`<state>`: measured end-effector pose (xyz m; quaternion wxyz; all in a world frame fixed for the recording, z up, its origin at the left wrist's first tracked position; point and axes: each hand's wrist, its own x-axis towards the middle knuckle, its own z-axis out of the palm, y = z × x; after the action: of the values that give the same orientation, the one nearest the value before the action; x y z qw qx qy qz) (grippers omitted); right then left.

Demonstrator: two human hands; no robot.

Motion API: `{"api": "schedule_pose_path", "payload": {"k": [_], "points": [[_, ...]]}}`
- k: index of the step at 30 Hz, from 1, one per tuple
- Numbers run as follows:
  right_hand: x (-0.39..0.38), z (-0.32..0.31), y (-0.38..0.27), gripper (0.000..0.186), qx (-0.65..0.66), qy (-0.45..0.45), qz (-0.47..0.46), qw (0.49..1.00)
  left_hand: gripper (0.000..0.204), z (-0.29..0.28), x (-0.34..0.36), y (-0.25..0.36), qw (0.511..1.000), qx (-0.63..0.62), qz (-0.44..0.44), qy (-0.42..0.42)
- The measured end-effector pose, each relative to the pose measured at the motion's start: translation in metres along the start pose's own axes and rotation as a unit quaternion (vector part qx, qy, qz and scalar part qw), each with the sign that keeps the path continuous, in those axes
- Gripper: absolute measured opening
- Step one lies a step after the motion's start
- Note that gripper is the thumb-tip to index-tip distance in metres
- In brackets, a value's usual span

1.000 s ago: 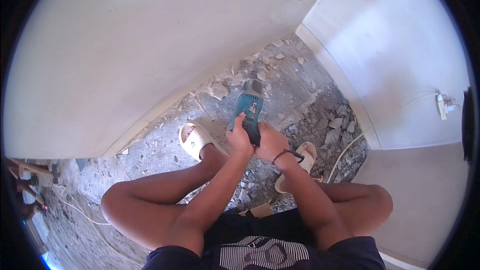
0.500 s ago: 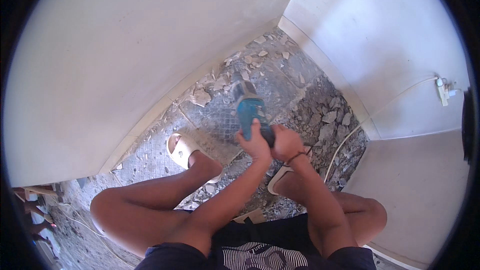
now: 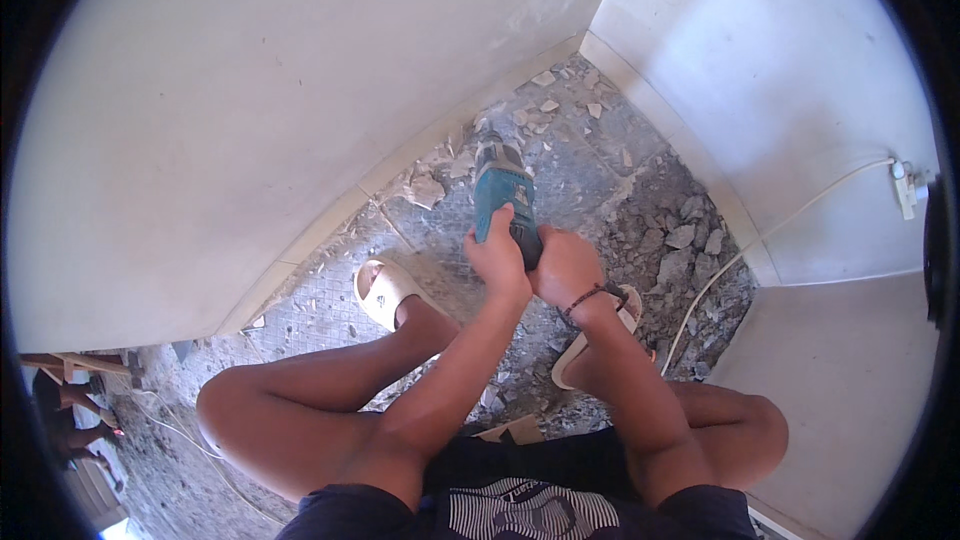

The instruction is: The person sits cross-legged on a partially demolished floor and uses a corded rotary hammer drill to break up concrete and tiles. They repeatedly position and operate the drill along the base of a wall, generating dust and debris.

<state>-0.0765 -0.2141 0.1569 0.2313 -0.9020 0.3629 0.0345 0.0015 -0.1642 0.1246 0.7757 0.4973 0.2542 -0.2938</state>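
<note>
We judge the left wall (image 3: pixel 250 130) could be gouged, and footing on the loose rubble (image 3: pixel 678 236) lost, should the teal power tool (image 3: pixel 503 189) kick; held mid-scene, it points far toward that wall's base. We see the right hand (image 3: pixel 570 266) wrapped around its near end, the left hand (image 3: pixel 498 258) clasping its body, thumb uppermost.
</note>
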Motion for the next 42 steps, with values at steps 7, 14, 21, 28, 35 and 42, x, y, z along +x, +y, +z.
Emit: {"api": "schedule_pose_path", "payload": {"k": [7, 14, 21, 28, 35, 42], "points": [[0.010, 0.023, -0.036, 0.037, -0.014, -0.023, 0.023, 0.999, 0.057, -0.031, 0.045, 0.022, 0.998, -0.008, -0.046, -0.031], [0.030, 0.023, -0.070, 0.038, -0.029, -0.038, 0.024, 0.999, 0.044, -0.029, 0.070, 0.053, 0.998, -0.007, -0.031, -0.045], [0.050, 0.036, -0.132, 0.041, 0.007, -0.066, 0.015, 0.998, 0.026, -0.050, 0.113, 0.110, 0.995, 0.005, -0.043, -0.092], [0.084, 0.059, -0.132, 0.046, -0.006, -0.051, 0.017, 0.999, 0.028, -0.048, 0.179, 0.105, 0.986, 0.004, -0.077, -0.147], [0.095, 0.098, -0.052, 0.058, -0.085, -0.076, 0.100, 0.988, 0.028, -0.047, 0.202, -0.007, 0.960, -0.114, -0.197, -0.161], [0.051, 0.079, -0.018, 0.058, -0.100, -0.050, 0.008, 0.994, 0.048, -0.044, 0.132, -0.030, 0.972, -0.142, -0.168, -0.081]]}}
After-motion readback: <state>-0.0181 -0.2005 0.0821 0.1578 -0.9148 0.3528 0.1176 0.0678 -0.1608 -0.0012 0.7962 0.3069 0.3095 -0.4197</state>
